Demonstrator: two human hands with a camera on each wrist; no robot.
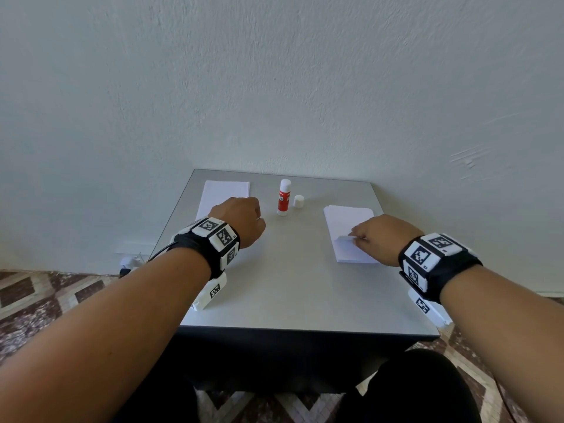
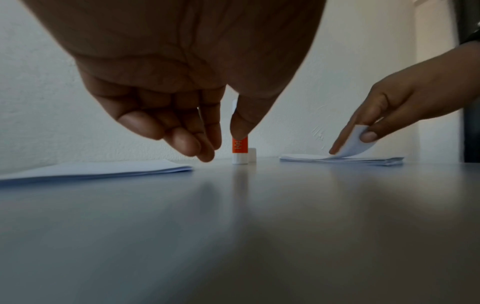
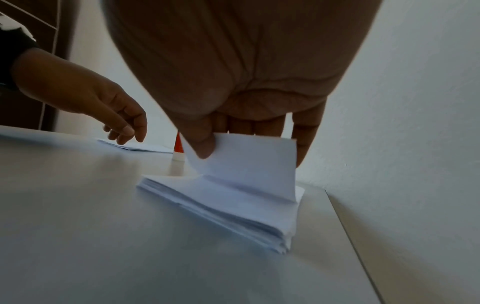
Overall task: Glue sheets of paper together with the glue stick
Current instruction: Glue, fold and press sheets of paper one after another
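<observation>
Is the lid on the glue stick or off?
Off. The glue stick stands upright on the table, and its small white lid sits beside it.

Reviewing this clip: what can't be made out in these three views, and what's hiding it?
- Glue stick label: too small in head view; left thumb covers its top in left wrist view; right hand hides most of it in right wrist view.
- Cap: mostly behind the glue stick in left wrist view.
- Lifted sheets: count unreadable.
- Left paper stack: near end hidden by left hand in head view.
</observation>
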